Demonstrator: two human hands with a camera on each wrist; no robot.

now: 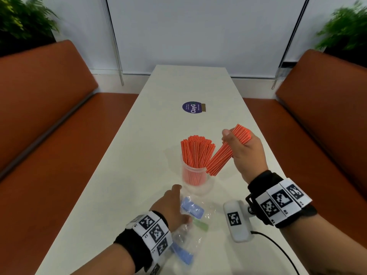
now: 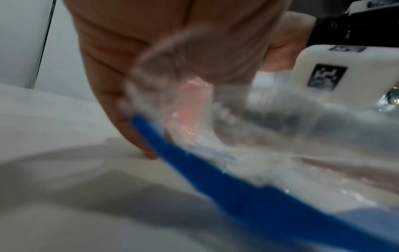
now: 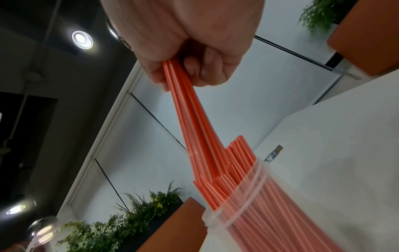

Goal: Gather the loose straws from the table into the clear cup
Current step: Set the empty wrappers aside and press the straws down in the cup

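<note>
A clear cup (image 1: 195, 180) stands mid-table, packed with upright orange straws (image 1: 196, 153). My right hand (image 1: 247, 155) grips a tilted bundle of orange straws (image 1: 219, 156), thumb on top. The bundle's lower end is at the cup's right rim. From the right wrist, the fist (image 3: 194, 51) is closed round the bundle (image 3: 194, 129), which runs down into the cup (image 3: 270, 209) among the standing straws (image 3: 239, 160). My left hand (image 1: 170, 207) lies near the cup on a clear plastic bag (image 1: 200, 215). From the left wrist, its fingers (image 2: 121, 95) reach down to the table beside the crumpled bag (image 2: 237, 129).
The bag carries blue labels (image 1: 192, 209). A white marker-tagged device (image 1: 237, 221) with a black cable (image 1: 278, 247) hangs under my right wrist. A purple sticker (image 1: 191, 107) sits farther along the white table (image 1: 139, 155). Orange benches (image 1: 39, 120) flank both sides.
</note>
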